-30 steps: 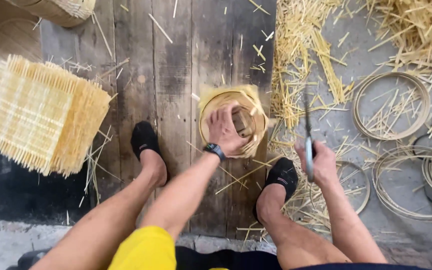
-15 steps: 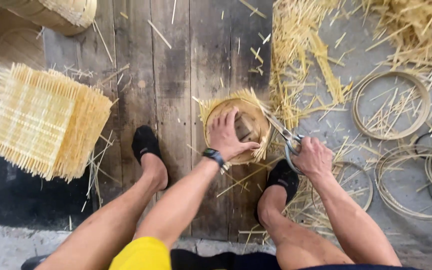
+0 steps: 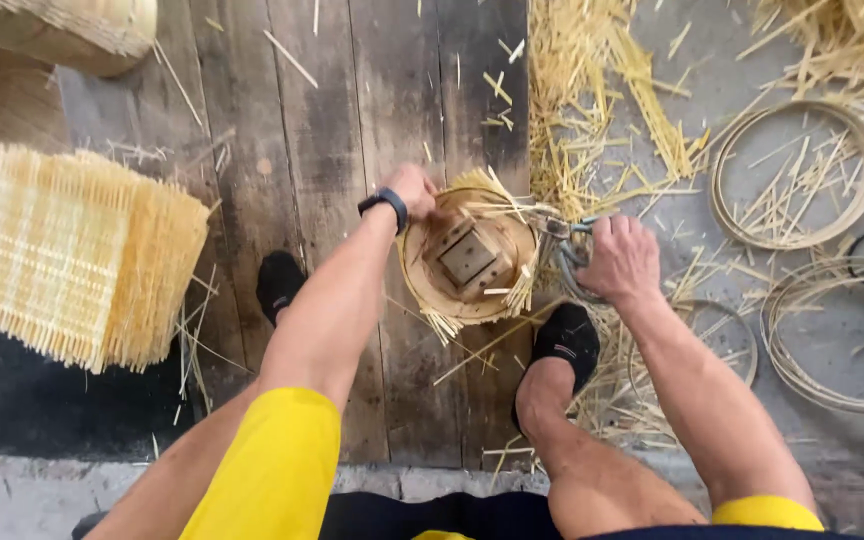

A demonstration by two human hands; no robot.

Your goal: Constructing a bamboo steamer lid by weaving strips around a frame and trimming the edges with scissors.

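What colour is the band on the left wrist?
Black; the wristband shows clearly in the head view.

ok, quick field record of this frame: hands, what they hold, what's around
left hand: grips the far rim of a small round woven basket
right hand: closed on scissors, blades at the basket's right edge among loose strip ends
basket: on the wooden planks, between the person's feet, a square block inside
left side: stack of woven mats
right side: bamboo hoops, straw offcuts
wrist: dark watch on the left arm
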